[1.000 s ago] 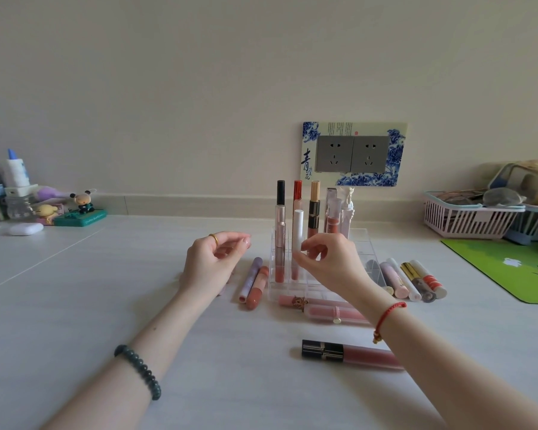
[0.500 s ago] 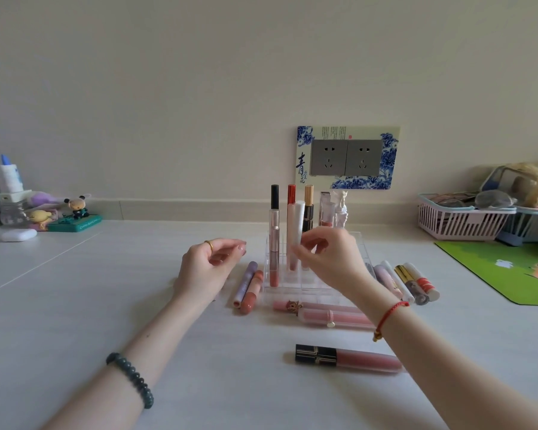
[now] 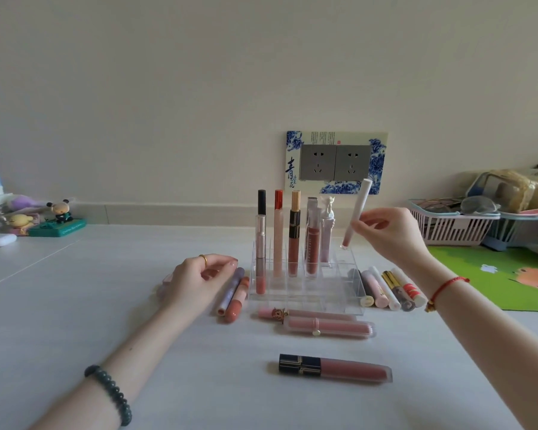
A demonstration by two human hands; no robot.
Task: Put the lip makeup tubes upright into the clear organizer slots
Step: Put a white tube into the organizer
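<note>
Head view, right of centre: fingers (image 3: 364, 219) of the right hand (image 3: 392, 234) pinch a slim white-capped pink tube (image 3: 358, 207), tilted to aim its base into the clear acrylic organizer (image 3: 308, 305); the left hand (image 3: 196, 280) rests loosely curled, empty.

I see a plain cream wall (image 3: 199, 88) behind the pale worktop (image 3: 75, 290), a double socket (image 3: 336, 162) low at far centre.

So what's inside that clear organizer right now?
Five tubes stand upright in the organizer: black-capped, red-capped, gold-capped, square-capped, figurine-topped. Nearer slots look empty. The right hand holds a white tube above its far corner. Slots behind the tubes are hidden.
</note>
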